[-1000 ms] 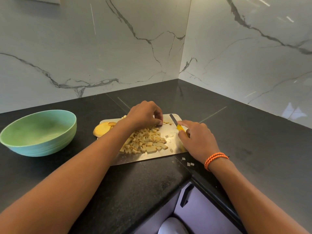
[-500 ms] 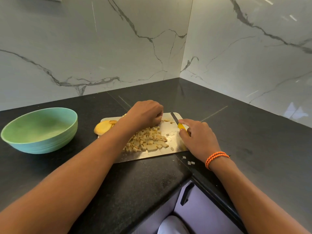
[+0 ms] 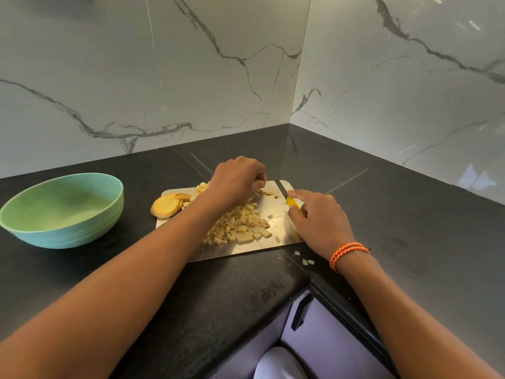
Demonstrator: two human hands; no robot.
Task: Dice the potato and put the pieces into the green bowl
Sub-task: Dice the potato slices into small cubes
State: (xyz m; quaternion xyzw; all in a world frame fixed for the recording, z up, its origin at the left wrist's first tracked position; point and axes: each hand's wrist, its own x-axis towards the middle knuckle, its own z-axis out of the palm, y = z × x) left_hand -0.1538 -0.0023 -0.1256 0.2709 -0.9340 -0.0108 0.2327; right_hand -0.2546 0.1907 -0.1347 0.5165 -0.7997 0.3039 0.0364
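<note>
- Head view: the left hand (image 3: pixel 236 181) sits curled over the far part of the steel cutting board (image 3: pixel 240 254), fingertips bunched down beside the few potato strips (image 3: pixel 266 192) left to cut. Its grip looks closed round or against them, probably to keep them from sliding under the blade, though what exactly the fingers hold is hidden.
- The right hand (image 3: pixel 318 217) has its grip wrapped round the yellow handle of the knife (image 3: pixel 287 191), forefinger laid along the top. That likely steadies the dark blade, which points to the far edge of the board just right of the strips.
- The diced potato (image 3: pixel 240 224) lies heaped mid-board, between the two hands, seemingly pushed aside to leave bare cutting room at the far right.
- A rounded potato end slice (image 3: pixel 166 205) rests at the board's left edge, half on the black tabletop (image 3: pixel 410 214), out of the blade's way.
- A few stray cubes (image 3: pixel 307 260) lie off the board's near right corner.
- The green bowl (image 3: pixel 61 210) stands well left of the board, holding nothing visible, so the transfer step seems not yet begun.
</note>
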